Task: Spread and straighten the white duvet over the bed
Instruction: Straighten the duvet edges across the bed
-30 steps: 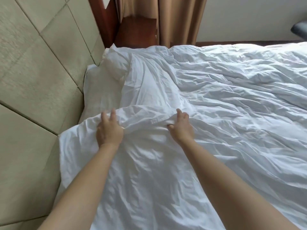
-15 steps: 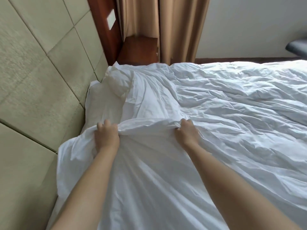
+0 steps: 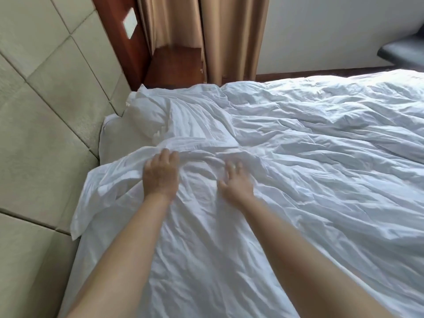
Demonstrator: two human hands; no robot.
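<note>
While soft and light by its creases, white duvet (image 3: 298,157) across centre and right of frame; folded top hem at centre-left best gripped. Left hand (image 3: 161,173) and right hand (image 3: 234,181), fingers extended, pressing flat, gripping nothing.

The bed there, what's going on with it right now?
A person is making the bed, working on the white duvet. Both hands lie on its rumpled top edge near the padded headboard: the left hand rests flat on a raised fold, and the right hand has its fingers spread loosely on the fabric beside it. Neither grips the cloth. The duvet covers the bed but is heavily creased, and a pillow shows past its edge.
</note>
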